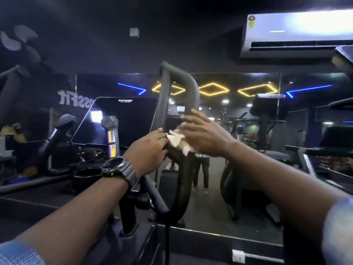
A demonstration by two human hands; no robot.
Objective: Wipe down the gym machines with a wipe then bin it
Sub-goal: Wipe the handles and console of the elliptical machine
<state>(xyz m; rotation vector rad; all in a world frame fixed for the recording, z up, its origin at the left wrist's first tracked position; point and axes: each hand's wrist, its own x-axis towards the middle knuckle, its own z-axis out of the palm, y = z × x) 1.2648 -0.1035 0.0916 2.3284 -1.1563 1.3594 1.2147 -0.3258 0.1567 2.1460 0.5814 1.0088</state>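
gripping the black handlebar with the left hand, fingers curled round the tube. pressing the crumpled wipe against that bar under the right hand, fingers straight and spread.

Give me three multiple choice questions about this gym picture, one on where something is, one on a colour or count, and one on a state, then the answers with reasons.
1. Where is the wipe?
A. on the floor
B. against the curved handlebar, between the two hands
C. on the console screen

2. How many yellow diamond lights show in the mirror?
A. one
B. three
C. five

3. How are the right hand's fingers?
A. stretched out over the wipe
B. clenched in an empty fist
C. hanging at the person's side

Answers: 1 B, the wipe lies on the bar beside the left hand. 2 B, three outlines glow in a row. 3 A, the fingers are straight, reaching to the bar.
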